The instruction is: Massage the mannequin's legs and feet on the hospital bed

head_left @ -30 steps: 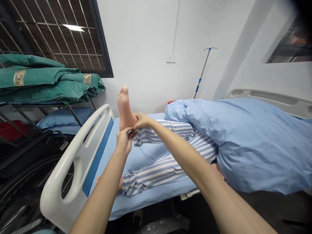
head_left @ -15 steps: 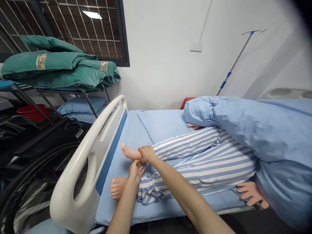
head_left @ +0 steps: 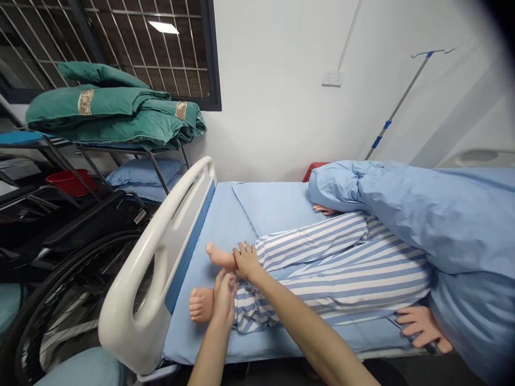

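Note:
A manikin in blue-and-white striped trousers [head_left: 317, 241] lies on the bed, both feet bare. My right hand [head_left: 247, 261] rests on its far ankle at the trouser cuff, fingers spread and not wrapped round it. The far foot [head_left: 219, 255] points toward the footboard, toes up. My left hand [head_left: 224, 296] is just below that ankle, over the near leg's ankle, its fingers loosely bent and apart with nothing seen in them. Beside it lies the near foot [head_left: 201, 304]. My left hand and wrist hide the near ankle.
A white footboard [head_left: 132, 300] stands left of the feet, with a wheelchair [head_left: 72, 279] beyond it. Blue quilt [head_left: 394, 203] covers the manikin's upper body. An IV pole [head_left: 402, 102] rises behind. Folded green bedding [head_left: 120, 112] lies on a rack by the window.
My right hand has loosened from round the far ankle, its fingers now spread. The left hand's fingers have drawn slightly away below the ankle. The view has shifted a little to the left.

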A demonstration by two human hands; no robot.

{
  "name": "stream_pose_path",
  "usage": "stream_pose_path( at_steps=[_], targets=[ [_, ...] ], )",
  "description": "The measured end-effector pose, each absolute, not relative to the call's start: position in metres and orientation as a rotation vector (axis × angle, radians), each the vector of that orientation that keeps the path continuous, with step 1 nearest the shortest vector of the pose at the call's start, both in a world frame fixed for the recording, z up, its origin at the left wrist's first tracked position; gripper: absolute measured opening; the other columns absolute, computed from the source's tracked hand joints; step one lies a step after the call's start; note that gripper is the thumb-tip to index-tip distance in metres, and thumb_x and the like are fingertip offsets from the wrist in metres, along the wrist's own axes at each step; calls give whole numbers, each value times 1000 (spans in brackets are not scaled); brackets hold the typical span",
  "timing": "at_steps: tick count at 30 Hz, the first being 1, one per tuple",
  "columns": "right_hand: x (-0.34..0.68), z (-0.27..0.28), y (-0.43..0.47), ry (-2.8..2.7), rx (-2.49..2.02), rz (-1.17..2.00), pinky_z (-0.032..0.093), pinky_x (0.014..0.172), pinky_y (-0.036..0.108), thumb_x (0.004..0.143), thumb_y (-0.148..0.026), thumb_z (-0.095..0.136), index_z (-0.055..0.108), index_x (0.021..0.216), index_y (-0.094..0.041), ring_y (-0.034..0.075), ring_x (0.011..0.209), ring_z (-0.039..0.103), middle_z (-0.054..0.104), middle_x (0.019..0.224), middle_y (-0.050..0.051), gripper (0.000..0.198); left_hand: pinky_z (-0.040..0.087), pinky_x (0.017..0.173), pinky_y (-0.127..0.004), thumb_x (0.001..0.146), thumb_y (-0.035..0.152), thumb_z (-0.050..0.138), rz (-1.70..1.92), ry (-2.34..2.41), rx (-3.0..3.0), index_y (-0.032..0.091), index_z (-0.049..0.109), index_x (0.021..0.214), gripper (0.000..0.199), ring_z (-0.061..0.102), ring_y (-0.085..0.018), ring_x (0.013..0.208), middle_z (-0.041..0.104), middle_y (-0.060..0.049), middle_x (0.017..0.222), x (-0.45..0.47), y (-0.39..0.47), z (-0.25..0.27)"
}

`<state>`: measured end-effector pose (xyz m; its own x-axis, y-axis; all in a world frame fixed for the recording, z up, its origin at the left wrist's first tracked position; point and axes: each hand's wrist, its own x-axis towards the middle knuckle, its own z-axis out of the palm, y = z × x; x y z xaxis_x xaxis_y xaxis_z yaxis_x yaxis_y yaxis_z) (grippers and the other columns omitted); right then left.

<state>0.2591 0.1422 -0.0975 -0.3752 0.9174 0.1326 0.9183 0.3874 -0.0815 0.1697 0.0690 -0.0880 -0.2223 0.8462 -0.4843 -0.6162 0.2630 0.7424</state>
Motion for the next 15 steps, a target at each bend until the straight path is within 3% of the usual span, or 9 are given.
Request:
stream_pose_path(
  at_steps=[3, 6, 12, 15],
  targets=[
    [257, -86, 115, -2357, -1521, -60, 19, 97, 43, 71, -22, 52, 41, 114, -13, 29, 124, 18, 31, 132, 15, 46, 45, 76, -31, 60, 10, 54, 1369, 1086, 268, 21, 50, 98, 40, 61, -17, 84, 63, -7, 96, 164, 42, -83],
    [255, -79, 87, -2296, -1398, 17, 22, 96, 38, 70, -15, 48, 42, 112, -13, 25, 121, 21, 36, 127, 13, 42, 46, 76, -30, 59, 12, 56, 1414, 1063, 272, 17, 55, 96, 38, 60, -19, 88, 61, -10, 103, 158, 18, -89],
    [253, -88, 43, -2332, -1219, 313, 30, 88, 36, 66, -26, 51, 43, 109, -18, 23, 103, 38, 46, 111, 8, 45, 48, 66, -27, 61, 11, 55, 1389, 1273, 100, 13, 60, 73, 14, 62, -15, 65, 65, -4, 65, 143, -9, -120],
    [249, -100, 37, -2407, -1265, 397, 34, 81, 36, 60, -33, 57, 44, 107, -19, 24, 94, 44, 52, 101, 7, 50, 49, 65, -25, 62, 9, 52, 1321, 1294, -16, 14, 60, 72, 14, 61, -13, 61, 64, -2, 63, 139, -16, -138]
  ],
)
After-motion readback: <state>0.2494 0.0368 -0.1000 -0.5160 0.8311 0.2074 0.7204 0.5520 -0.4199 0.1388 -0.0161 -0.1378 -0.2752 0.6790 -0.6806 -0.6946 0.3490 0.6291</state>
